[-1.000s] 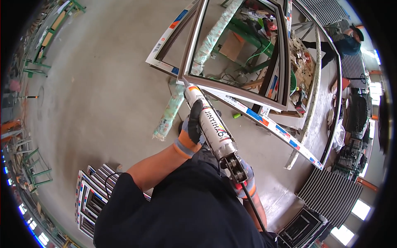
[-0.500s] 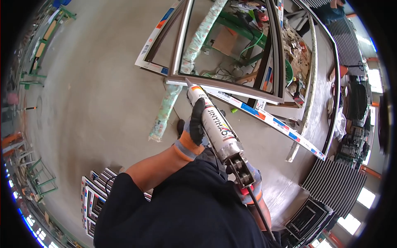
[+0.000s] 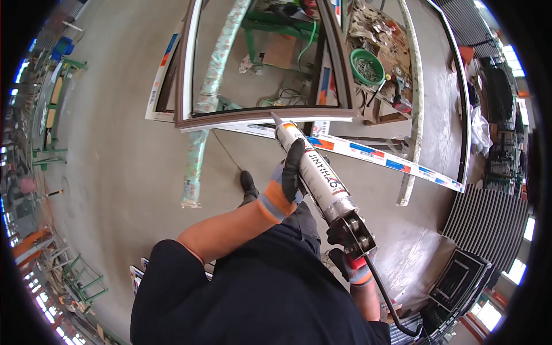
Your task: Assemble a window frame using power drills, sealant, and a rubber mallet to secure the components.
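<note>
A caulking gun [image 3: 351, 230] with a white sealant cartridge [image 3: 316, 169] in it slants up to the left in front of me. My left hand [image 3: 286, 187], in an orange and grey glove with black fingers, is closed around the cartridge. Lower down, my right hand [image 3: 352, 266] is gloved too and grips the gun's red handle, partly hidden by the gun. The nozzle [image 3: 276, 119] reaches the near edge of a brown window frame [image 3: 230, 119]; whether it touches cannot be told. Glass fills the frame.
Two wrapped bars, one greenish [image 3: 195, 167] and one pale [image 3: 415, 86], support the frames. Beyond the right one stand stacked dark profiles [image 3: 486, 227]. A green bowl of screws [image 3: 367, 66] sits on a cluttered bench [image 3: 385, 34]. My shoe [image 3: 248, 181] is below the frame.
The nozzle has shifted rightward along the frame's near edge, from near its left corner toward the middle. My view has turned and moved right. Both hands keep hold of the gun.
</note>
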`<state>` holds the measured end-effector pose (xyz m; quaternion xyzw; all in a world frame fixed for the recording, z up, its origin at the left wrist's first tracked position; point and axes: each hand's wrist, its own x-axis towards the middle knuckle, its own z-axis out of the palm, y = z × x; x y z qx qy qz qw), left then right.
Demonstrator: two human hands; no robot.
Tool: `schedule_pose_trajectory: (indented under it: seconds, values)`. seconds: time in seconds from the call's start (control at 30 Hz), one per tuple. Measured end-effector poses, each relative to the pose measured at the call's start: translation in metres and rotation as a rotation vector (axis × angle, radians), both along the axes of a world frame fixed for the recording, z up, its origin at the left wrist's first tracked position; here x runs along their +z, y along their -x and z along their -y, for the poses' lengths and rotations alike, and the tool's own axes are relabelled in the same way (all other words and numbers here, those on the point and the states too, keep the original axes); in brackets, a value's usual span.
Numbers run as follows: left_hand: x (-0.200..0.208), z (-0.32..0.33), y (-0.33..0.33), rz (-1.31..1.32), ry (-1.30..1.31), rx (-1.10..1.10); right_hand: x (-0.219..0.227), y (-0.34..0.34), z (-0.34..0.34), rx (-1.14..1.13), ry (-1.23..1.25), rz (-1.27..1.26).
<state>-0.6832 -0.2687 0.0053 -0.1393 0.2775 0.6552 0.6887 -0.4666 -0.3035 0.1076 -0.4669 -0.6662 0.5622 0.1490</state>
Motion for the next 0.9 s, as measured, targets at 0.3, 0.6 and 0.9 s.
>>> schedule_pose_trajectory:
  seconds: [0.3, 0.6, 0.9]
  values:
    - [-0.005, -0.078, -0.110, -0.040, -0.038, -0.044, -0.013, -0.112, -0.068, -0.059, -0.021, -0.171]
    - [-0.004, -0.123, -0.170, -0.047, -0.025, -0.123, -0.017, -0.172, -0.102, -0.124, -0.023, -0.218]
    - [0.003, -0.133, -0.180, -0.066, -0.003, -0.211, -0.023, -0.183, -0.107, -0.259, 0.065, -0.442]
